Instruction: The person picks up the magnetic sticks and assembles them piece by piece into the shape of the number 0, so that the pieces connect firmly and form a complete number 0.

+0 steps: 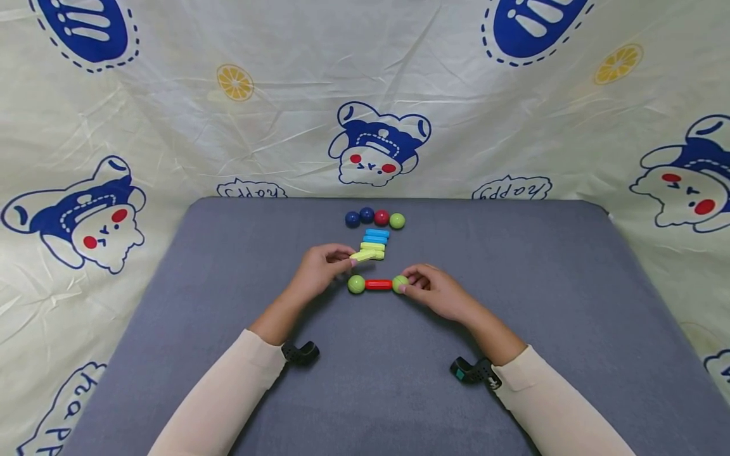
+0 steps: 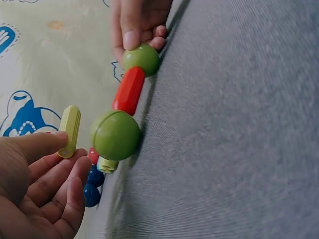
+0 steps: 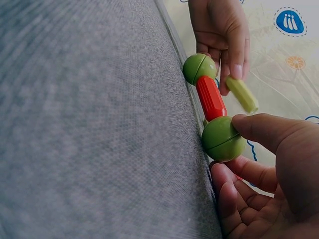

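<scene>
On the grey mat [image 1: 228,266] lies a short chain: a green ball [image 1: 356,284], a red rod [image 1: 379,285] and a second green ball [image 1: 400,283]. My right hand [image 1: 436,292] pinches that second ball [image 3: 223,139] between thumb and fingers. My left hand [image 1: 319,266] pinches a yellow-green rod [image 1: 363,256] by one end, lifted just above the left ball [image 2: 115,135]. In the left wrist view the rod [image 2: 70,130] sticks up from my thumb and fingertip.
Behind the chain lies a small stack of yellow and blue rods [image 1: 375,243]. Further back sits a row of two dark blue balls [image 1: 360,218], a red ball [image 1: 381,218] and a green ball [image 1: 397,221]. A cartoon-print cloth [image 1: 371,95] surrounds the mat.
</scene>
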A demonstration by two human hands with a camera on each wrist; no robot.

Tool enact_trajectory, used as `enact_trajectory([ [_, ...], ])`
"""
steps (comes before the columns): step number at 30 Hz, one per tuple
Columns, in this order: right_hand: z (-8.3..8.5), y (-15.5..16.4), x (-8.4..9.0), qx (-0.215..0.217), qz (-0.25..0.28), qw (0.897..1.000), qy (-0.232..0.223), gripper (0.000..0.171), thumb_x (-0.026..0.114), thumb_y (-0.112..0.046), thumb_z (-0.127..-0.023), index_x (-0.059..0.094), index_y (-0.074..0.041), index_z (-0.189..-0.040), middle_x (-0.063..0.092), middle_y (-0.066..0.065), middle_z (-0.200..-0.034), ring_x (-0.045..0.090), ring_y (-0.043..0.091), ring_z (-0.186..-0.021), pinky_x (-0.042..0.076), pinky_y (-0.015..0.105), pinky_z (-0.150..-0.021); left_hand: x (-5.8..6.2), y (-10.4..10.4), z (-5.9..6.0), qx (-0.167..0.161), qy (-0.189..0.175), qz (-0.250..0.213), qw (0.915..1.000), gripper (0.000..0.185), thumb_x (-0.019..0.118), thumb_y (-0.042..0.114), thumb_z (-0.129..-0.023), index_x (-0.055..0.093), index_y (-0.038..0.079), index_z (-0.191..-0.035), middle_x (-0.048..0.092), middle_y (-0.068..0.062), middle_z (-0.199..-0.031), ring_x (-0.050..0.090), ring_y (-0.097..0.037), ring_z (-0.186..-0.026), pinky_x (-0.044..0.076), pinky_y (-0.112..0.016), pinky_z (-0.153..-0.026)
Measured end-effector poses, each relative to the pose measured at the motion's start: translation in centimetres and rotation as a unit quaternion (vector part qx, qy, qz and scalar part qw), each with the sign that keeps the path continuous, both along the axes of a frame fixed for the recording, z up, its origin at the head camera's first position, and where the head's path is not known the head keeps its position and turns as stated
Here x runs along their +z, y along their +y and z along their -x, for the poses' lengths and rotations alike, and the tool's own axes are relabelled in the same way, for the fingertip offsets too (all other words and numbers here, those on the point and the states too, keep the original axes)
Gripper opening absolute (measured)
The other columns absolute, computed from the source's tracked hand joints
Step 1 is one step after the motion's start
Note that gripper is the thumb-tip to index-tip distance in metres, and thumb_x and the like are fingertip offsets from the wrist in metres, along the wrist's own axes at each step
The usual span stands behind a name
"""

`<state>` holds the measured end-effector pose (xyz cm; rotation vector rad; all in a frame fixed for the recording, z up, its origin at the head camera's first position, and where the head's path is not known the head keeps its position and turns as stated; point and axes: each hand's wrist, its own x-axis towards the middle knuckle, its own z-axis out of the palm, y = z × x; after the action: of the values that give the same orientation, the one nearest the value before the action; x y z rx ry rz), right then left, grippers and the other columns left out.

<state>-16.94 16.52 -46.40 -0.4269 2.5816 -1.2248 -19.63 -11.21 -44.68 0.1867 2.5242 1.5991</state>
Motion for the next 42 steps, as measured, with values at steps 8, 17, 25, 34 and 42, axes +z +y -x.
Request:
enact_trajectory([
  [8, 0.0, 0.1, 0.2, -0.008, -0.009, 1.000, 0.004, 0.035, 0.070, -0.027, -0.097, 0.064, -0.007, -0.124, 0.064, 0.009, -0.110, 0.058, 0.019, -0.094, 0.049, 0.035, -0.086, 0.7, -0.5, -0.7, 0.007, 0.006, -0.051, 0.9987, 0.021, 0.075, 0.018, -0.092, 0.075, 0.010, -0.111, 0.074, -0.009, -0.101, 0.063, -0.017, -0.079, 0.047, -0.025, -0.061],
  [17, -0.1, 0.0, 0.1, -0.010, -0.006, 1.000, 0.005, 0.035, 0.069, -0.030, -0.097, 0.065, -0.008, -0.123, 0.064, 0.009, -0.110, 0.058, 0.019, -0.094, 0.048, 0.034, -0.084, 0.6, -0.6, -1.6, 0.011, -0.025, -0.090, 0.9955, 0.026, 0.069, 0.019, -0.097, 0.072, 0.007, -0.119, 0.071, -0.009, -0.106, 0.063, -0.036, -0.094, 0.054, -0.037, -0.071],
  [25, -0.1, -0.1, 0.1, -0.013, -0.012, 1.000, 0.011, 0.034, 0.069, -0.031, -0.097, 0.065, -0.008, -0.123, 0.064, 0.008, -0.110, 0.058, 0.019, -0.093, 0.048, 0.034, -0.084, 0.6, -0.6, -2.3, 0.004, -0.096, -0.162, 0.9821, 0.034, 0.061, 0.016, -0.101, 0.065, -0.002, -0.129, 0.065, -0.016, -0.125, 0.064, -0.017, -0.094, 0.059, -0.038, -0.088],
  [34, -0.1, -0.3, 0.2, -0.023, -0.014, 1.000, 0.014, 0.033, 0.068, -0.030, -0.098, 0.065, -0.009, -0.122, 0.064, 0.008, -0.110, 0.059, 0.019, -0.093, 0.048, 0.033, -0.082, 0.4, -0.7, -3.0, -0.003, -0.133, -0.204, 0.9699, 0.035, 0.058, 0.010, -0.101, 0.061, -0.008, -0.131, 0.062, -0.025, -0.133, 0.066, -0.009, -0.085, 0.059, -0.026, -0.080],
  [42, 0.0, -0.4, 0.2, -0.033, -0.020, 0.999, 0.020, 0.033, 0.067, -0.029, -0.099, 0.065, -0.007, -0.124, 0.063, 0.009, -0.111, 0.059, 0.020, -0.093, 0.048, 0.032, -0.080, -0.3, -0.6, -3.2, -0.021, -0.141, -0.180, 0.9733, 0.033, 0.063, 0.011, -0.098, 0.062, -0.004, -0.127, 0.071, -0.015, -0.113, 0.067, -0.012, -0.080, 0.060, -0.030, -0.075],
])
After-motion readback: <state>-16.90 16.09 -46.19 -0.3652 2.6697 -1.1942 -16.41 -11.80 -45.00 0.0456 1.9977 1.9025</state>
